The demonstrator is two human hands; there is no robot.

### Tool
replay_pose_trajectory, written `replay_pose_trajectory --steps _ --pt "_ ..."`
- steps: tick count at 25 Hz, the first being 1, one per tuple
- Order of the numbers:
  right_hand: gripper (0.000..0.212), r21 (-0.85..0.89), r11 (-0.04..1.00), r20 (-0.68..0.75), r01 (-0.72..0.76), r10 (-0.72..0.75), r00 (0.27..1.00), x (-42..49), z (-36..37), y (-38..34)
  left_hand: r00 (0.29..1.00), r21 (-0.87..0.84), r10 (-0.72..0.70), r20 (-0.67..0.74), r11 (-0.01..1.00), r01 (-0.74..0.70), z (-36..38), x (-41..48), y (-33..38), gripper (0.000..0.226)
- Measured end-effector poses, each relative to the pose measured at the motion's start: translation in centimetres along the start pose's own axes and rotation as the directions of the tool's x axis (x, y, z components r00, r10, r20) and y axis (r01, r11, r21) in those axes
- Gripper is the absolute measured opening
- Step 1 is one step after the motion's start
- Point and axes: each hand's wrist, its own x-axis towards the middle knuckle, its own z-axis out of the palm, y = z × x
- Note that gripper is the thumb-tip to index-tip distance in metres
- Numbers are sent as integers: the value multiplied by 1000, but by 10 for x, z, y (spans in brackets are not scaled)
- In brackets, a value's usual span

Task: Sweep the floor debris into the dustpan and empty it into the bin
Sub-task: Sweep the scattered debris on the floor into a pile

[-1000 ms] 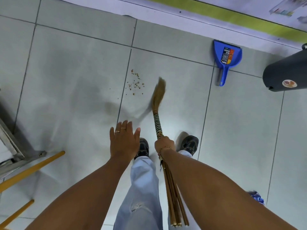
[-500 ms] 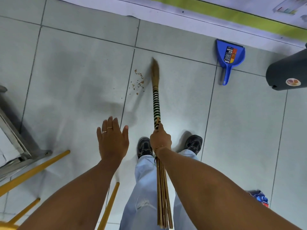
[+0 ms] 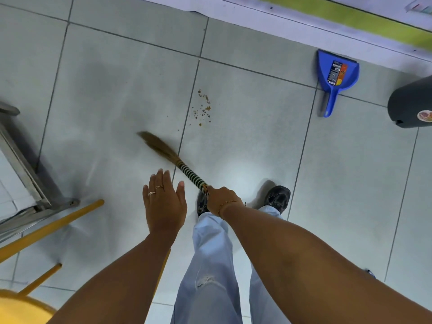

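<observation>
The broom [image 3: 174, 161] was gripped by the right hand [image 3: 222, 201], bristles lower left of the debris [image 3: 202, 108]; the left hand [image 3: 163, 204] was held open.

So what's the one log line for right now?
right hand: holds broom | left hand: open, empty | crumbs: unswept | dustpan: untouched

A tiled indoor room, perhaps a shop or canteen: pale floor tiles [image 3: 245, 94], a green-striped wall base [image 3: 350, 15] far ahead of the right hand [image 3: 222, 199], yellow stool legs [image 3: 46, 228] and a metal frame [image 3: 30, 183] left of the left hand [image 3: 163, 204].
</observation>
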Motion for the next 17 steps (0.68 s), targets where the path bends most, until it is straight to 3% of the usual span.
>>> replay_pose_trajectory --steps 8,17 --pt "39 147 977 -88 -151 165 982 19 -22 6 996 16 31 83 999 -33 10 -5 15 53" --pt "40 152 978 -161 -143 168 972 25 -43 46 996 76 83 25 994 -85 4 -9 27 58"
